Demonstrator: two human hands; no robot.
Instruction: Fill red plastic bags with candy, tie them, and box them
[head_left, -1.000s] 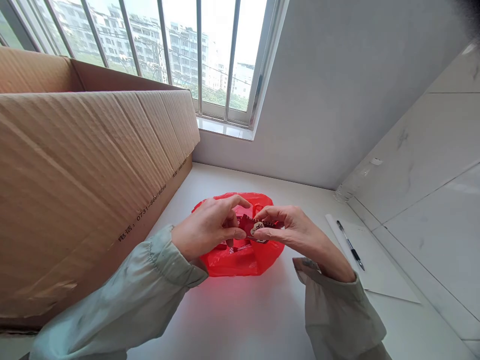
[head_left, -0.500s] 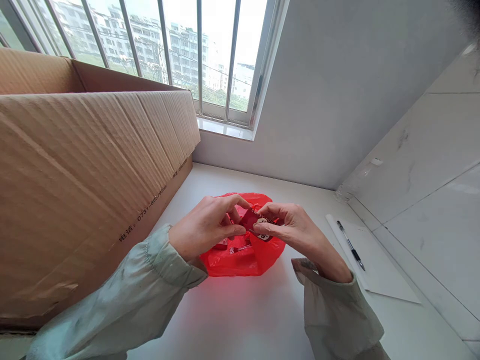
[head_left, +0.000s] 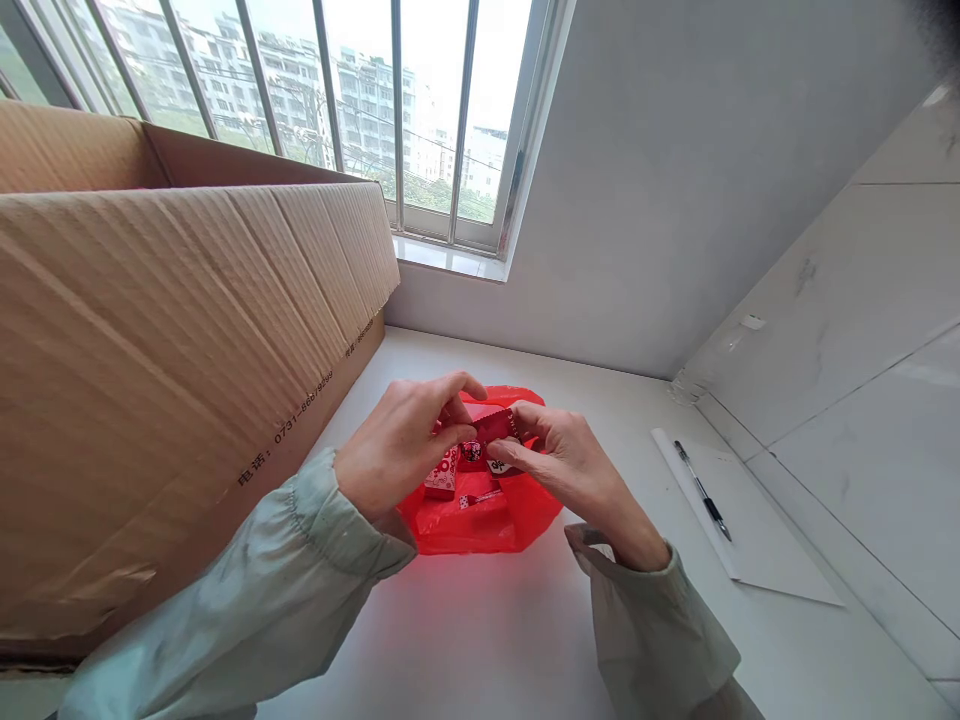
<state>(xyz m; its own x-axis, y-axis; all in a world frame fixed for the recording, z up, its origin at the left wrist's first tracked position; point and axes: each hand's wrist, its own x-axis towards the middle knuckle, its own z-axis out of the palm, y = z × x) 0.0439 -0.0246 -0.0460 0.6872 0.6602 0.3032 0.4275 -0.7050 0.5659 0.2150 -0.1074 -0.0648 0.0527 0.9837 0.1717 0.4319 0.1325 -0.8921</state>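
A small dark red wrapped packet (head_left: 495,426) with a toothed edge and a white-and-black print is held over an open red plastic bag (head_left: 480,535). My right hand (head_left: 574,465) pinches its right side between thumb and fingers. My left hand (head_left: 397,435) is closed at its left end, thumb and fingertips pinching there. Inside the bag lie a small red-and-pink patterned box (head_left: 441,478) and a thin red printed strip (head_left: 480,498). Fingers partly cover the packet and the bag's far side.
A large cardboard box (head_left: 187,330) stands along the left. White paper (head_left: 772,545) with a black pen (head_left: 703,492) lies on the white table (head_left: 450,640) at right. A clear plastic bottle (head_left: 712,360) is by the tiled wall, and a barred window is behind.
The packet and my right hand have shifted left and slightly down. My left hand has moved a little left, showing more of the patterned box in the bag.
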